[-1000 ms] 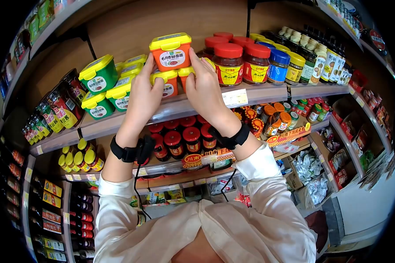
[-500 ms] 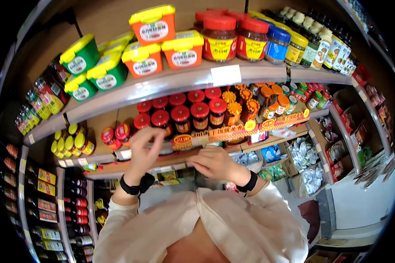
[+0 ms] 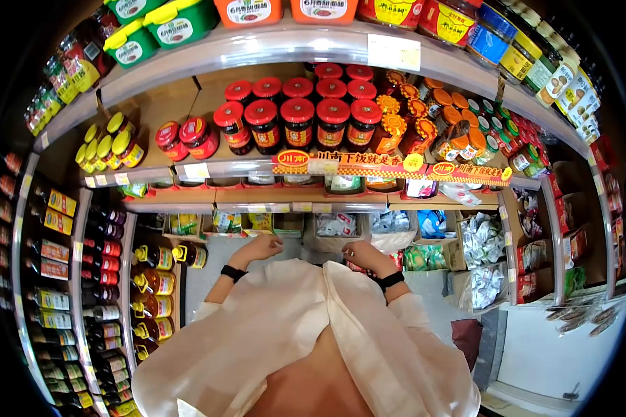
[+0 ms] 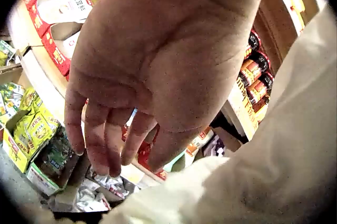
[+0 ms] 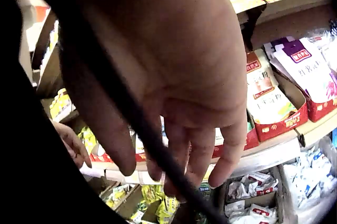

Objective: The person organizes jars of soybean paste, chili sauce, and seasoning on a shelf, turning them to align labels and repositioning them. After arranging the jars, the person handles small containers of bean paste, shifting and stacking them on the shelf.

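My left hand [image 3: 259, 247] hangs low in front of my body, holding nothing. In the left wrist view its fingers [image 4: 97, 145] are loosely bent, with the palm facing the camera. My right hand [image 3: 366, 257] is level with it on the other side, also without anything in it. Loosely hanging fingers [image 5: 200, 153] show in the right wrist view, a dark cord crossing in front. High on the upper shelf stand two orange tubs [image 3: 249, 10], cut off by the frame's top edge, far above both hands. Green tubs with yellow lids [image 3: 176, 29] are left of them.
Red-lidded jars [image 3: 298, 121] fill the middle shelf behind a red and yellow strip [image 3: 355, 164]. Below are boxes of sachets [image 3: 336, 226] near the hands. Oil bottles [image 3: 153, 281] stand at the left. A white price card [image 3: 394, 52] hangs on the upper shelf edge.
Both hands have let go of the upper orange tub, leaving it stacked on the others, and dropped to my front. The head view has tilted downward, so the upper shelf sits higher in it.
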`<action>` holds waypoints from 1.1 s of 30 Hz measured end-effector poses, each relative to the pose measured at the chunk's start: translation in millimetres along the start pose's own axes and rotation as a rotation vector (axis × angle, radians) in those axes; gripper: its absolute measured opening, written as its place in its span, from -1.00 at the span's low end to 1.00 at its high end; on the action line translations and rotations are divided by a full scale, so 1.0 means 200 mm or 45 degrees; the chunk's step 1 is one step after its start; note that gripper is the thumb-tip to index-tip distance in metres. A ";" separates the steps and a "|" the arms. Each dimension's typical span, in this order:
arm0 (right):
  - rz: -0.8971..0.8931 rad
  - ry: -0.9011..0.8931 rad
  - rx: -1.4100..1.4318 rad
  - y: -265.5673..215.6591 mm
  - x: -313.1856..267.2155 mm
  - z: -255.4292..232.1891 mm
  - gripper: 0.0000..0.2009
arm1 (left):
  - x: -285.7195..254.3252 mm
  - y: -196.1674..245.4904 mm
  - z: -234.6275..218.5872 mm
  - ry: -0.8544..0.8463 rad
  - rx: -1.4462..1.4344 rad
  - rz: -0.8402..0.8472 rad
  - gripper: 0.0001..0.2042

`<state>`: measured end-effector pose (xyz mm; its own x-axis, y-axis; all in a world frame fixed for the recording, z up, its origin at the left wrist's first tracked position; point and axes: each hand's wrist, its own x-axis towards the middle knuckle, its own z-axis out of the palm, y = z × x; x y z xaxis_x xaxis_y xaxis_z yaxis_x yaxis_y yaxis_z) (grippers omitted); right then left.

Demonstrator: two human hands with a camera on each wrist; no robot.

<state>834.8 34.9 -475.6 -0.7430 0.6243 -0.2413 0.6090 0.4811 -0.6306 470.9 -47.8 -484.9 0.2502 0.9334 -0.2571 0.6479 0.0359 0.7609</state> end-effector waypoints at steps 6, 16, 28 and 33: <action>-0.013 0.094 0.078 0.04 -0.04 -0.08 -0.74 | 0.01 0.08 0.03 0.062 0.028 -0.013 -0.72; -0.076 0.792 -0.032 -0.10 -0.26 -0.59 -0.85 | 0.15 0.73 -0.24 0.652 0.147 0.167 -0.84; -0.369 1.148 -0.267 -0.47 -0.14 -1.32 -0.86 | 0.39 1.43 -0.78 1.130 0.513 0.972 -0.89; -0.389 0.991 -0.114 -0.62 0.07 -1.48 -0.75 | 0.53 1.40 -0.96 1.055 0.833 0.852 -0.72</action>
<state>830.7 165.4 -182.0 -0.4952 0.6893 0.5288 0.4566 0.7243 -0.5166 539.5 129.6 -184.4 0.2943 0.6524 0.6984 0.8637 -0.4943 0.0979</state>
